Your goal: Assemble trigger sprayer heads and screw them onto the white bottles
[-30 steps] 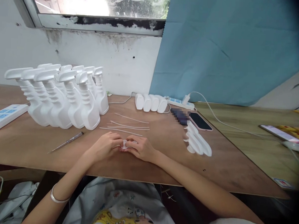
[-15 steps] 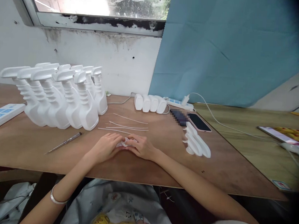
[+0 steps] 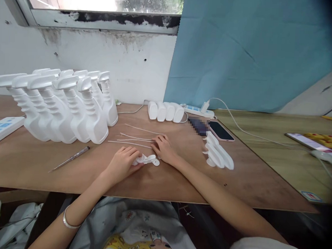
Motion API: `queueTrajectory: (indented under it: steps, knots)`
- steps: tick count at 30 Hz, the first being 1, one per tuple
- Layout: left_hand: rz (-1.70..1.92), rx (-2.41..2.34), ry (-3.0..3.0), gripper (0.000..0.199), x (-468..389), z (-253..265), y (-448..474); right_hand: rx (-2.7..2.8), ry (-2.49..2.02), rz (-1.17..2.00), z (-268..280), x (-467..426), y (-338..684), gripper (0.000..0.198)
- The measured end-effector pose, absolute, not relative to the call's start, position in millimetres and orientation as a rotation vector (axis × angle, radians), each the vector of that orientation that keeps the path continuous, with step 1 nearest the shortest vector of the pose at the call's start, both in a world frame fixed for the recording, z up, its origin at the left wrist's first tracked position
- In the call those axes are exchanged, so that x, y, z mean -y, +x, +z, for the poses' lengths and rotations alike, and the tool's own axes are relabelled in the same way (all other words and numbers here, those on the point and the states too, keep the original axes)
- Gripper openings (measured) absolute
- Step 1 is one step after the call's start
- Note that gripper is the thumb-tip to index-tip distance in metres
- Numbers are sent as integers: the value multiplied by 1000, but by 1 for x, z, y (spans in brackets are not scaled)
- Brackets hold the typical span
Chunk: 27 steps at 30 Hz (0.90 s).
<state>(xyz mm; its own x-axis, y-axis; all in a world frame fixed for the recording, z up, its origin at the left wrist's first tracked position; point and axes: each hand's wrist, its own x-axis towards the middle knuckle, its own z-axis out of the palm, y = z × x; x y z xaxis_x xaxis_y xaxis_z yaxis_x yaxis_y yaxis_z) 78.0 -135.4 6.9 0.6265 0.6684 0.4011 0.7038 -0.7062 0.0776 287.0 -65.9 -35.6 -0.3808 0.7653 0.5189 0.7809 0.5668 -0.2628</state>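
Left fingers (image 3: 130,151) round one white part (image 3: 149,159), right fingers (image 3: 160,140), grip unclear, by four tubes (image 3: 134,139)

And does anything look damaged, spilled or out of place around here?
Yes, behind the table: the window frame has a ragged, patchy black band, and the wall below it is stained, with dark spots. No spill shows on the table. The thin white strips by the right hand lie unevenly, but that hardly looks odd.
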Motion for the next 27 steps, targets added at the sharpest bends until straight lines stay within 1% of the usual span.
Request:
queueTrajectory:
  steps: [4, 9, 11, 20, 21, 23, 25, 27]
  knots:
    - [-657, 1225, -2773, 18, 135, 1, 80, 2214, -1256, -22, -36, 66, 287, 18]
    - [-804, 1315, -2770, 26, 134, -7, 81, 2186, -1279, -22, -34, 65, 289, 12]
    - [-807, 1304, -2764, 26, 134, -8, 80, 2198, -1322, -14, -33, 64, 289, 11]
    - [-867, 1374, -2761, 31, 134, -5, 80, 2116, -1360, -34, -30, 67, 291, 13]
    - [-874, 1383, -2755, 31, 134, -6, 80, 2046, -1335, 28, -29, 68, 290, 11]
    - [-881, 1394, -2749, 31, 134, -7, 80, 1832, -1212, 296, -23, 73, 287, 9]
    - [-884, 1392, -2751, 30, 134, -8, 80, 1593, -1017, 648, -15, 80, 280, 15]
    - [-891, 1389, -2754, 30, 134, -8, 80, 1439, -853, 919, -7, 88, 273, 19]
